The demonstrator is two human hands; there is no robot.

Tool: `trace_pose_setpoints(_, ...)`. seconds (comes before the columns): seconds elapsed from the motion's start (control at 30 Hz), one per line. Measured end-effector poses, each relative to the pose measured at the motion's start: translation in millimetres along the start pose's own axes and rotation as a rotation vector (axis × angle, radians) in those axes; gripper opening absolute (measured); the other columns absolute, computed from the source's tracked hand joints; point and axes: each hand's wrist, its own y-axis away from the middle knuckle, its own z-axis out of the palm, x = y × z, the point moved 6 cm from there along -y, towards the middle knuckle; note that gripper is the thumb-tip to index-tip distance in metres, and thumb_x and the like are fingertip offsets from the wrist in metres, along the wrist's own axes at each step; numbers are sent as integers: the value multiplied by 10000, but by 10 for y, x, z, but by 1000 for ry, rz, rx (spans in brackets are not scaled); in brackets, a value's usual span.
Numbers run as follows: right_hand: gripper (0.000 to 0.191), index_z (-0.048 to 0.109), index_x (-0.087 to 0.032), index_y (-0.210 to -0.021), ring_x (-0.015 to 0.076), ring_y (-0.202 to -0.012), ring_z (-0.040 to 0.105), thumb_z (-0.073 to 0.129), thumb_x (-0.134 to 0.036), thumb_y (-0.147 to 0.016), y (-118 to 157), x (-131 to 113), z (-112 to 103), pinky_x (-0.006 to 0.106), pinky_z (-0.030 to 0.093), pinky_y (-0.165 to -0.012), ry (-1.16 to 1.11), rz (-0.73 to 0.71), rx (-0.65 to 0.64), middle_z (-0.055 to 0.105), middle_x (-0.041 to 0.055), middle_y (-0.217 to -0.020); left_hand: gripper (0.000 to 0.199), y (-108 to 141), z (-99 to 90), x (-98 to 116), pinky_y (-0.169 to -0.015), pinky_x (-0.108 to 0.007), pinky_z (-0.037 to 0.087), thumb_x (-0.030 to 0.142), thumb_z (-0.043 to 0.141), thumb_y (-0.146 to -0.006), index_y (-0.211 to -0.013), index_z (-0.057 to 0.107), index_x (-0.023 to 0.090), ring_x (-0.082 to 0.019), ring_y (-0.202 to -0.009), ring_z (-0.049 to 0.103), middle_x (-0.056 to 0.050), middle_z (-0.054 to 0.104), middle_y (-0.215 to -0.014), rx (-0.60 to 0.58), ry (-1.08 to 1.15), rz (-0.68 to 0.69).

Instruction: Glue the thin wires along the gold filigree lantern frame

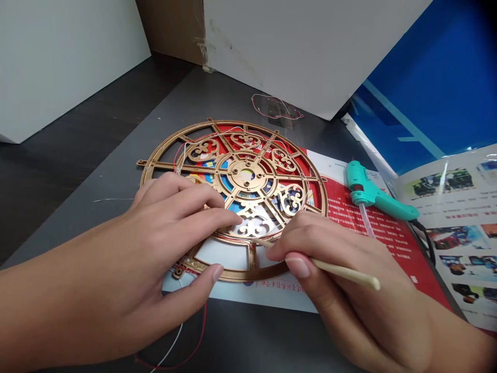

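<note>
A round gold openwork frame (pixel 253 263) with scroll ornaments and spokes lies on printed red and white sheets. My left hand (pixel 166 243) rests on its left part, fingers spread over the ornaments and thumb near the lower rim. Between the fingertips and thumb of my right hand (pixel 334 269) is a thin pale stick (pixel 345 273); its tip touches the frame's inner ring at the lower middle. Thin red and white wires (pixel 205 316) run along the ring and hang below the rim on the left.
A turquoise glue gun (pixel 365 189) with a glue stick lies right of the frame. Another wire loop (pixel 275 106) is behind it. White panels (pixel 279 46) stand at the back; a picture sheet (pixel 462 217) is on the right.
</note>
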Motion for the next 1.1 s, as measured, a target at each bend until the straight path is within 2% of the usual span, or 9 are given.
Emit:
trace_pose_setpoints(0.07, 336, 740, -221, -1107, 157, -877, 870, 550, -172, -1380, 9, 14, 3, 256, 736, -838, -15, 1, 10, 887, 30, -988, 393, -20, 2, 40, -1046, -555, 619, 346, 648, -1199, -1582, 701, 416, -308, -1316, 683, 5, 817, -1383, -3, 5, -15)
trace_pose_setpoints(0.2, 305, 772, -232, -1120, 140, -861, 890, 619, -77, -1333, 30, 86, 11, 216, 705, -743, -96, 56, 74, 900, 8, -997, 309, -76, -7, 75, -1145, -567, 601, 327, 476, -1296, -1509, 682, 413, -260, -1338, 652, 67, 782, -1392, -1, -36, -160)
trace_pose_setpoints(0.3, 253, 783, -219, -1107, 134, -869, 897, 698, -81, -1301, 31, 126, 24, 203, 712, -768, -195, 85, 111, 906, 9, -1005, 363, -105, -10, 140, -1074, -547, 634, 312, 580, -1209, -1513, 728, 442, -238, -1264, 680, 84, 807, -1358, -15, 5, -88)
trace_pose_setpoints(0.4, 256, 780, -220, -1088, 146, -849, 892, 691, -101, -1296, 23, 162, 36, 225, 725, -778, -238, 130, 110, 901, 18, -987, 393, -79, -10, 58, -1099, -581, 636, 326, 547, -1202, -1526, 735, 447, -264, -1313, 684, 85, 802, -1384, -16, 4, -143)
trace_pose_setpoints(0.57, 255, 773, -217, -1082, 152, -833, 888, 683, -130, -1305, 23, 143, 67, 230, 729, -754, -237, 132, 77, 888, 24, -986, 496, -17, 50, -34, -1095, -632, 595, 611, 763, -1160, -1633, 726, 467, -339, -1275, 735, -20, 820, -1405, -45, -24, -40)
trace_pose_setpoints(0.63, 323, 749, -226, -1062, 135, -834, 876, 628, -113, -1339, 25, 110, 79, 209, 720, -759, -173, 119, 80, 877, 9, -982, 487, -10, 67, -66, -1090, -642, 578, 678, 733, -1179, -1614, 725, 459, -358, -1272, 723, -40, 818, -1384, -38, -48, -35)
trace_pose_setpoints(0.8, 373, 706, -225, -1041, 121, -841, 860, 561, -158, -1378, -9, 28, 97, 189, 706, -785, -106, 79, 68, 861, 6, -982, 397, -35, 69, -60, -1013, -618, 582, 609, 679, -1190, -1554, 732, 461, -350, -1213, 714, -36, 817, -1325, -21, -60, -28)
trace_pose_setpoints(0.93, 367, 704, -220, -1043, 101, -839, 823, 574, -159, -1381, -22, 0, 56, 177, 674, -806, -81, 51, 89, 839, -14, -969, 385, -45, 71, -40, -1016, -628, 581, 570, 676, -1189, -1547, 734, 439, -348, -1200, 697, -50, 809, -1320, -32, -51, -12)
trace_pose_setpoints(1.1, 332, 727, -194, -1081, 78, -878, 818, 586, -137, -1376, -25, -23, 39, 156, 668, -851, -68, 27, 79, 843, -26, -1004, 450, -21, 97, -67, -1086, -594, 537, 576, 742, -1120, -1561, 747, 489, -356, -1211, 717, -30, 817, -1376, -40, -35, -72)
